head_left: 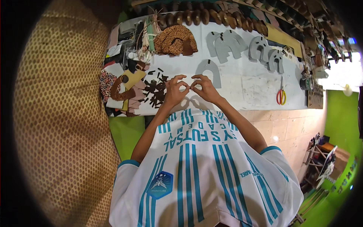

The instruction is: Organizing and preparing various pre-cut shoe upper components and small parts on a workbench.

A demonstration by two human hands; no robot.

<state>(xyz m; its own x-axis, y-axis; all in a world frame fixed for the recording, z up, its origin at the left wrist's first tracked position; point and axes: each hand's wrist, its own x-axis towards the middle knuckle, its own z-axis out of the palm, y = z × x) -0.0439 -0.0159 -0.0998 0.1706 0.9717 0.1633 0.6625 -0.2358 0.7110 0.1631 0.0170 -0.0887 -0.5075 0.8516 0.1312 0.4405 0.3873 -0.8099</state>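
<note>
My left hand and my right hand meet over the near part of the white table. Thumb and forefinger of each are pinched together, the tips almost touching. Whatever lies between them is too small to make out. Just beyond the right hand lies a grey arch-shaped piece with a small dark tab at its top. Beside the left hand, a loose heap of small dark brown strips spreads over the tabletop.
More grey arch pieces lie farther back, several with dark tabs. Brown patterned arches are piled at the back left. Scissors with red and yellow handles rest at right. Material scraps crowd the left edge; wooden shoe forms line the back.
</note>
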